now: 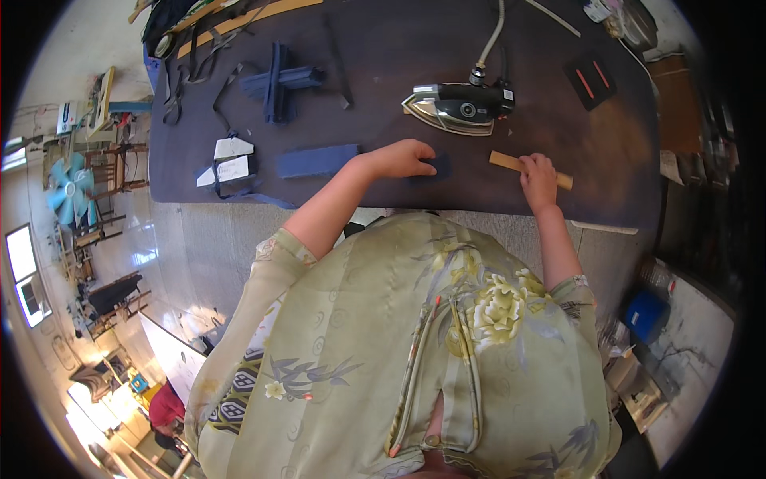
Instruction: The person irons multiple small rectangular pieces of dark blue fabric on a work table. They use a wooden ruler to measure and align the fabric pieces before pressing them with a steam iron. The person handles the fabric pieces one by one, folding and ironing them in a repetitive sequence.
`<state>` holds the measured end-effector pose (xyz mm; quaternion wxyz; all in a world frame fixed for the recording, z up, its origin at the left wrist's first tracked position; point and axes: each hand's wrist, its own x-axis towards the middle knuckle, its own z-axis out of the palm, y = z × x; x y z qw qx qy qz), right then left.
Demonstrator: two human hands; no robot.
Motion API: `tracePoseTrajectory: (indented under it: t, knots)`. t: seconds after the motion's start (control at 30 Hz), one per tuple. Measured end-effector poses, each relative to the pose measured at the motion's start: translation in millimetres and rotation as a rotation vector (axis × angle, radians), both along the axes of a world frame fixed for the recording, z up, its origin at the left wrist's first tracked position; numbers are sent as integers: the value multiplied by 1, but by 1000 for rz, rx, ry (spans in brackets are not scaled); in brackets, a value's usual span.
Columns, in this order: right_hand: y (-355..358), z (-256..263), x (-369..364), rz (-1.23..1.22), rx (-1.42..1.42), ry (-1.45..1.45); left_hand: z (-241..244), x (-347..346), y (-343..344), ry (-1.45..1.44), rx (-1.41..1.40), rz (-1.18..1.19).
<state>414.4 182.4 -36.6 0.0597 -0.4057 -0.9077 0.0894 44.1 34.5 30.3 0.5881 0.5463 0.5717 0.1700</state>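
Observation:
My left hand [407, 159] is over the dark padded table, its fingers curved beside a small dark blue fabric piece [435, 168]; whether it grips the piece is not clear. My right hand [538, 173] is closed on a flat tan strip [505, 160], wooden or card, that lies slanted on the table. An electric steam iron [461, 109] rests beyond both hands, its tip to the left. Left of my left hand lies a blue fabric strip [317, 161]. Two crossed stacks of blue fabric strips [278, 81] sit farther back.
White pattern pieces [232, 161] with a dark ribbon lie at the left. A dark square with two red strips [589, 81] is at the back right. Dark tapes and a long tan strip [239, 21] fill the back left. A person in red [164, 408] is far off, lower left.

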Motion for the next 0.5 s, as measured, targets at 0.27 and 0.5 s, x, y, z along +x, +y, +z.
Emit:
tracePoseTrajectory:
  t: [0.27,0.5]
  knots:
    - [-57,12,-94,-255,-1257,862,-21,34,33,21,30,-140]
    - [-43,-30,-80,-340,-592,420,-70,-7,12,151,-277,181]
